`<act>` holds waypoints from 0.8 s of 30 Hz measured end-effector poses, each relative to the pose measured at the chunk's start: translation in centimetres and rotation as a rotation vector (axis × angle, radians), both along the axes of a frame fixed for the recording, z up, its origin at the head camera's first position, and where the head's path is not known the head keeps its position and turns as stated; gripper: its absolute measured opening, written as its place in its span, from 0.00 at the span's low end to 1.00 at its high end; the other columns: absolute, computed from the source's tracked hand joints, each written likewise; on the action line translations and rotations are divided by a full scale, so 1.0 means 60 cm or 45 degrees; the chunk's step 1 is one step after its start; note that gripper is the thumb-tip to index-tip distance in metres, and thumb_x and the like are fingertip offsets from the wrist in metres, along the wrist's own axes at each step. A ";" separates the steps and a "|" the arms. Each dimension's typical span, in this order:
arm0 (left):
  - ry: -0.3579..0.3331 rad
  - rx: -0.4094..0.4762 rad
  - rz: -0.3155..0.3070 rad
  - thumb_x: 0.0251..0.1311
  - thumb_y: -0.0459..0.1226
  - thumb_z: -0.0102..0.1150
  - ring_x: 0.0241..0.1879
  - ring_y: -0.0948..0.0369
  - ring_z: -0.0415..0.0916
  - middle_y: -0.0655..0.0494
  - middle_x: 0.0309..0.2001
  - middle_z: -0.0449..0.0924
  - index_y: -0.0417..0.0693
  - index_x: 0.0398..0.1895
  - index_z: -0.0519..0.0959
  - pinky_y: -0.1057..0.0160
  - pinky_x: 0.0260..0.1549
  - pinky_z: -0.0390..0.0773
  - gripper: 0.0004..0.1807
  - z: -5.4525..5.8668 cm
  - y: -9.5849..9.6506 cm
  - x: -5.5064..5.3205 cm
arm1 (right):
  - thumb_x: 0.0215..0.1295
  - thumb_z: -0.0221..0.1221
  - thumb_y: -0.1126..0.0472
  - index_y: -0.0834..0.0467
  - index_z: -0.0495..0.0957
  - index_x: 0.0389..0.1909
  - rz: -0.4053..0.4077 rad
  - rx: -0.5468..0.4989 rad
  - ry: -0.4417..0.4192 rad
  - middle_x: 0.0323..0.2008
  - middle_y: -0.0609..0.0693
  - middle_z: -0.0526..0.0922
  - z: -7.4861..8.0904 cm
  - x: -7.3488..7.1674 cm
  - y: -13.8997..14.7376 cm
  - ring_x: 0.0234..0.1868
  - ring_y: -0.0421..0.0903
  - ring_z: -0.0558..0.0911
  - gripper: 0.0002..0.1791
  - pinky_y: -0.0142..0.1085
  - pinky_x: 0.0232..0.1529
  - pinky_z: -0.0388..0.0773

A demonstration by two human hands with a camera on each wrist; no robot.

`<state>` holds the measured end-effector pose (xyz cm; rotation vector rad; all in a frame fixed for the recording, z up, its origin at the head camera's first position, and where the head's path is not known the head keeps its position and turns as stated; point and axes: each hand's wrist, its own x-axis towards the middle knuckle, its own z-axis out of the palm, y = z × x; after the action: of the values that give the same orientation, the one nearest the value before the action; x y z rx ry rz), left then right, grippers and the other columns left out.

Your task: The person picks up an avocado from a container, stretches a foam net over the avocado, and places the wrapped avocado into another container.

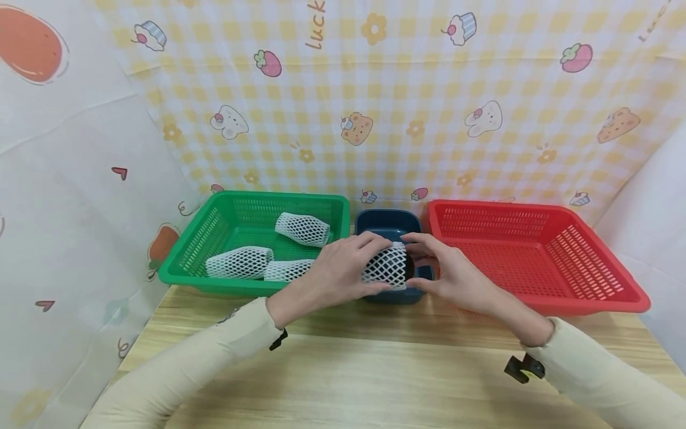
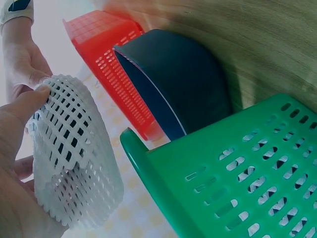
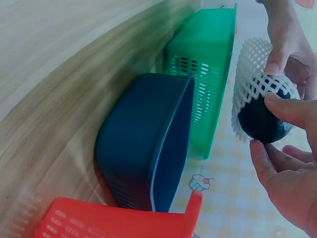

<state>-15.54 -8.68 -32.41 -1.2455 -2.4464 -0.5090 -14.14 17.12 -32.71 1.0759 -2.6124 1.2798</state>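
Above the dark blue bin [image 1: 388,219], both hands hold a white foam fruit net [image 1: 388,266] with a dark, smooth, rounded fruit [image 3: 262,121] partly inside it. My left hand [image 1: 345,268] grips the net, its thumb pressing the mesh near the opening. At the opening, my right hand [image 1: 455,271] pinches the exposed end of the fruit between thumb and fingers. In the right wrist view the fruit's bare end sticks out of the net; the mesh covers the rest. The exact kind of fruit is not clear.
To the left stands a green basket [image 1: 257,195] with several white foam nets [image 1: 302,229] lying in it. A red basket [image 1: 536,208] stands on the right. All the containers sit on a wooden table [image 1: 375,375] before a patterned cloth [image 1: 396,89].
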 end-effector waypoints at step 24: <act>0.020 0.001 -0.035 0.55 0.53 0.75 0.49 0.58 0.76 0.51 0.57 0.76 0.47 0.62 0.77 0.63 0.46 0.80 0.35 -0.003 -0.004 -0.003 | 0.56 0.71 0.76 0.63 0.66 0.61 -0.081 -0.210 -0.238 0.54 0.60 0.79 -0.026 0.002 -0.011 0.47 0.52 0.84 0.34 0.37 0.46 0.82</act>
<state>-15.71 -8.90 -32.60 -1.2795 -2.4194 -0.5057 -14.03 16.48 -34.28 0.8805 -2.5855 1.6197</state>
